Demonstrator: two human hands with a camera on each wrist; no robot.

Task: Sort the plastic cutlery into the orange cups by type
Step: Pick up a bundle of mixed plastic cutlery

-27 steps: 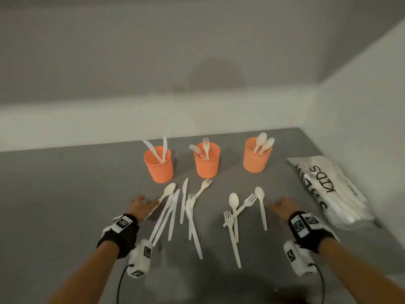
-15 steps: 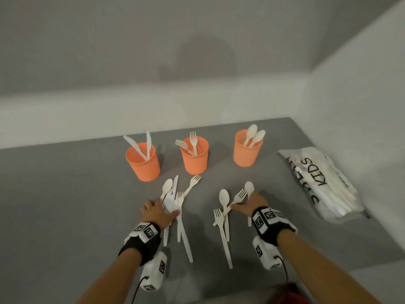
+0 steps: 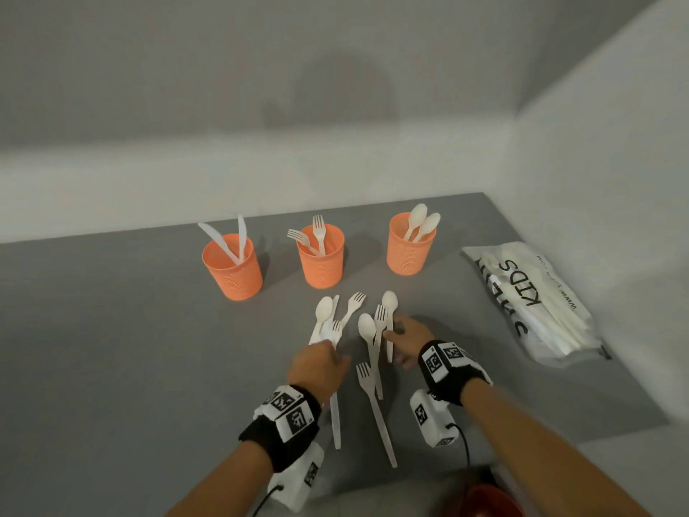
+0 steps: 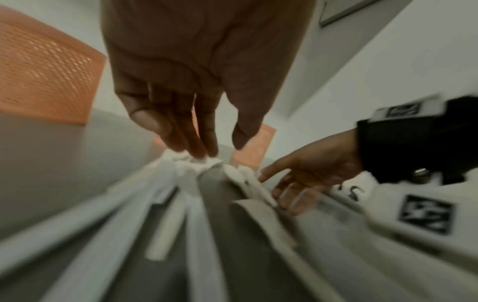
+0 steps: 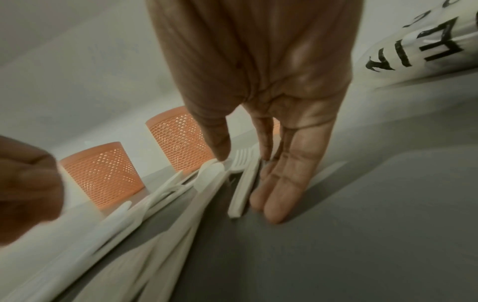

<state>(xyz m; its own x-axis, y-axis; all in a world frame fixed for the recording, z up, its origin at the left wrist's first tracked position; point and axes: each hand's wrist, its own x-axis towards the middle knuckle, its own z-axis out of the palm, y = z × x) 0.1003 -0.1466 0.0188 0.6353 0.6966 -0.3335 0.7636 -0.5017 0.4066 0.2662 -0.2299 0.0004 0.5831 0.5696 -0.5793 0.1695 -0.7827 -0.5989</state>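
Note:
Three orange mesh cups stand in a row at the back: the knife cup (image 3: 232, 268), the fork cup (image 3: 320, 257) and the spoon cup (image 3: 409, 245). Loose white cutlery lies in front of them, among it a spoon (image 3: 323, 310), a fork (image 3: 354, 303), another spoon (image 3: 389, 303) and a long fork (image 3: 374, 408). My left hand (image 3: 320, 361) (image 4: 217, 151) reaches over the left bunch, its straight fingertips (image 4: 199, 152) touching the pieces. My right hand (image 3: 396, 334) (image 5: 243, 163) rests on the right bunch, thumb on a spoon, straight fingers (image 5: 282, 190) beside a spoon handle (image 5: 243, 194).
A white plastic bag (image 3: 540, 304) printed KIDS, holding more cutlery, lies at the right by the wall. The grey table (image 3: 112, 348) ends close to my body. A red object (image 3: 488, 501) shows below its front edge.
Both hands came in from the sides onto the loose cutlery. The left bunch has slid right and the right bunch left, so the two groups lie closer together.

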